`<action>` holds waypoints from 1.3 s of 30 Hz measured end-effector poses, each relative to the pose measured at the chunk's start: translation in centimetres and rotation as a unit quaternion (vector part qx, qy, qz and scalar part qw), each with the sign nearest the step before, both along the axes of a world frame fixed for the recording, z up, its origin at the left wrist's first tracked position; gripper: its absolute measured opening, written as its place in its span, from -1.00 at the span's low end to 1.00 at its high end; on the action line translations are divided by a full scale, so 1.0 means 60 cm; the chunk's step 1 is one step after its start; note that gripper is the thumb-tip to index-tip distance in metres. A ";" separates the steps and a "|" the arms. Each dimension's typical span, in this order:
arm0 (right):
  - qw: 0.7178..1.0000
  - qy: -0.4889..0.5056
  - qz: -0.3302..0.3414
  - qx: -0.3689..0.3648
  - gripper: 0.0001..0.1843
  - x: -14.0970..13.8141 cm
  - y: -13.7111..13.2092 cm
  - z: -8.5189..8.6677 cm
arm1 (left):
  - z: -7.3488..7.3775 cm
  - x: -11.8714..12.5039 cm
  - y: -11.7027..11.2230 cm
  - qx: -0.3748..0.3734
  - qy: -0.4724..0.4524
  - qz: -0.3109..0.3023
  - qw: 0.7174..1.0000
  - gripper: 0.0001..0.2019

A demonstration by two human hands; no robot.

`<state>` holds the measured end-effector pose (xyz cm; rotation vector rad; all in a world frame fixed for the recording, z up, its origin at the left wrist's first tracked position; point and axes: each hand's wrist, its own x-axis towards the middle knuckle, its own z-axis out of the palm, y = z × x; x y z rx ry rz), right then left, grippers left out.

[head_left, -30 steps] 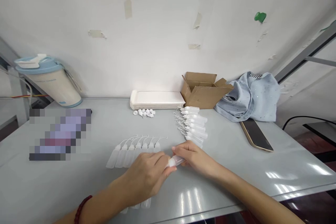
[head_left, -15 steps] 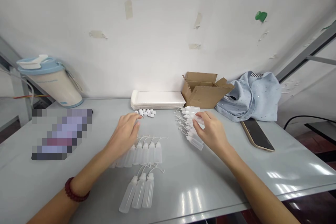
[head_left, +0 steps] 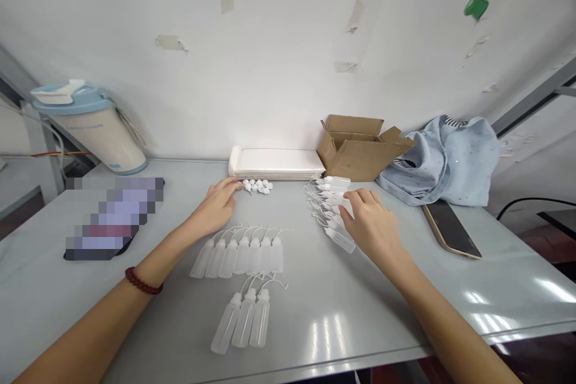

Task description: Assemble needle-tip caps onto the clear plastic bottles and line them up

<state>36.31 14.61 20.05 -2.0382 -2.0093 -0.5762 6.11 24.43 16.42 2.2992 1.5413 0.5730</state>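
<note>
My left hand (head_left: 215,206) reaches to a small heap of white caps (head_left: 258,186); its fingers are stretched out and the fingertips are at the heap's left edge. My right hand (head_left: 372,219) is over the right side of a pile of translucent plastic bottles (head_left: 341,239) with thin strap-like tails. Its thumb and fingers are apart, and part of the pile is hidden behind them. Between my arms lies a row of several similar bottles (head_left: 243,255), their curved tails pointing away from me. Nearer to me lie three more bottles (head_left: 244,319), side by side.
Against the wall are a stack of white flat pieces (head_left: 279,162) and an open cardboard box (head_left: 366,156). A light-blue cloth bag (head_left: 463,162) and a phone (head_left: 451,229) lie right. Left are a tumbler (head_left: 105,135) and a blurred-out phone-like object (head_left: 114,216).
My left hand has moved forward, away from the bottle row, uncovering its left end. My right hand stays by the bottle pile. The camera view has shifted slightly.
</note>
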 end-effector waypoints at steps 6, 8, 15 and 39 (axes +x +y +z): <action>0.975 0.087 0.194 0.070 -0.84 -0.025 -0.010 -0.007 | -0.001 0.002 0.000 -0.003 0.008 0.010 1.000 -0.53; 0.943 0.142 0.300 0.012 -0.78 -0.045 -0.022 -0.007 | -0.002 0.002 0.001 -0.004 0.011 0.014 1.000 -0.52; 0.895 0.141 0.399 -0.141 -0.66 -0.096 -0.054 -0.018 | -0.002 0.002 0.000 0.008 0.012 0.017 1.000 -0.56; 0.916 0.254 0.245 -0.190 -0.85 -0.104 -0.055 -0.029 | 0.033 0.002 -0.034 -0.046 0.006 0.082 0.996 -0.63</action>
